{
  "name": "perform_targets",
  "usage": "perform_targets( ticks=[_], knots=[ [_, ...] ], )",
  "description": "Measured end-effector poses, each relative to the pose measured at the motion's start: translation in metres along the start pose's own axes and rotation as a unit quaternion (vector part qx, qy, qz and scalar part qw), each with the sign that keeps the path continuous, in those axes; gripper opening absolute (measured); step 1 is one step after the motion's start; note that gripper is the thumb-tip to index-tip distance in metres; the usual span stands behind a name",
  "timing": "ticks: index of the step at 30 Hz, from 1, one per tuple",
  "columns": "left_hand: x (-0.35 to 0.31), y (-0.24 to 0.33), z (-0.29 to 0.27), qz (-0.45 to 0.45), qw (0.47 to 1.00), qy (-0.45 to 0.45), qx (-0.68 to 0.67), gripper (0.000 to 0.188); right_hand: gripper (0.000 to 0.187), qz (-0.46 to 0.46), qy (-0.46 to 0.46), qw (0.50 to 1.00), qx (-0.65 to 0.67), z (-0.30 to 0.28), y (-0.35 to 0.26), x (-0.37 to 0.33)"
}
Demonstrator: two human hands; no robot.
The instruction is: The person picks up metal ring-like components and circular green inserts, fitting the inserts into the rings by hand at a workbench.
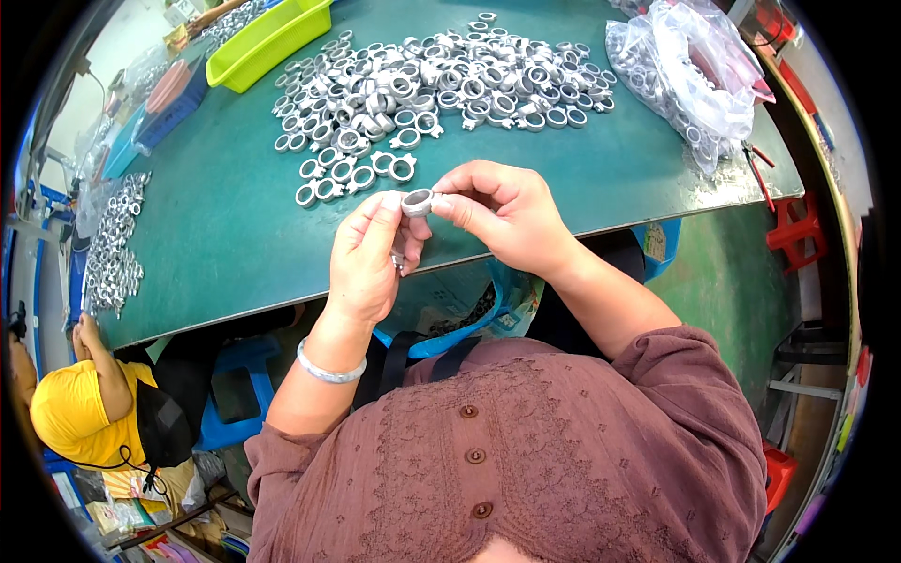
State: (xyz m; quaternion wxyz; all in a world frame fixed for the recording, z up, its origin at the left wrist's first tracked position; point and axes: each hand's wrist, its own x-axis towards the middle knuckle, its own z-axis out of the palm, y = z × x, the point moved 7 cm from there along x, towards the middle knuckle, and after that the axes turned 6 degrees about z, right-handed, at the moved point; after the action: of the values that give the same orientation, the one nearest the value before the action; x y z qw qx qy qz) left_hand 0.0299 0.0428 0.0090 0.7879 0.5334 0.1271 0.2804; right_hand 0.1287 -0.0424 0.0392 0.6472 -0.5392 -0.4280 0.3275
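Between my two hands, just above the table's near edge, is a grey metal ring [418, 202] with a small lug. My left hand [368, 249] pinches its left side with thumb and fingers; another small metal piece shows at the lower fingers of that hand. With thumb and forefinger, my right hand [507, 214] grips the ring's right side at the lug. Beyond my hands, several loose rings [363, 176] lie in front of a large heap of like rings [460, 80] on the green table [244, 225].
A lime-green tray [267, 47] stands at the far left, a clear plastic bag [690, 84] of rings at the far right beside red-handled pliers [760, 174]. Below the table edge hangs a blue-rimmed bag [450, 342]. A person in yellow [84, 413] sits at left near another pile [114, 249].
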Motion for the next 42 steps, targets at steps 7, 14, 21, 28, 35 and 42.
perform_targets(
  ticks=[7,14,21,28,35,42],
  knots=[
    [-0.001,0.002,0.000,0.009,1.000,0.010,0.008,0.029,0.011,-0.176,0.056,0.965,-0.186,0.007,-0.017,-0.011],
    [-0.002,0.003,-0.001,0.006,1.000,0.013,0.018,0.031,0.017,-0.285,0.094,0.912,-0.281,0.016,-0.028,-0.020],
    [-0.002,0.002,-0.001,0.008,1.000,-0.011,-0.001,0.033,0.019,-0.331,0.097,0.877,-0.334,0.022,-0.029,-0.024],
    [-0.001,0.001,-0.001,0.002,0.999,-0.027,-0.019,0.033,0.019,-0.356,0.091,0.857,-0.362,0.026,-0.033,-0.026],
    [-0.002,0.003,0.000,0.000,0.999,-0.032,-0.019,0.035,0.019,-0.365,0.091,0.849,-0.370,0.028,-0.037,-0.028],
    [-0.001,0.001,0.001,-0.010,0.999,-0.034,-0.018,0.036,0.019,-0.368,0.090,0.850,-0.367,0.027,-0.038,-0.028]
  ],
)
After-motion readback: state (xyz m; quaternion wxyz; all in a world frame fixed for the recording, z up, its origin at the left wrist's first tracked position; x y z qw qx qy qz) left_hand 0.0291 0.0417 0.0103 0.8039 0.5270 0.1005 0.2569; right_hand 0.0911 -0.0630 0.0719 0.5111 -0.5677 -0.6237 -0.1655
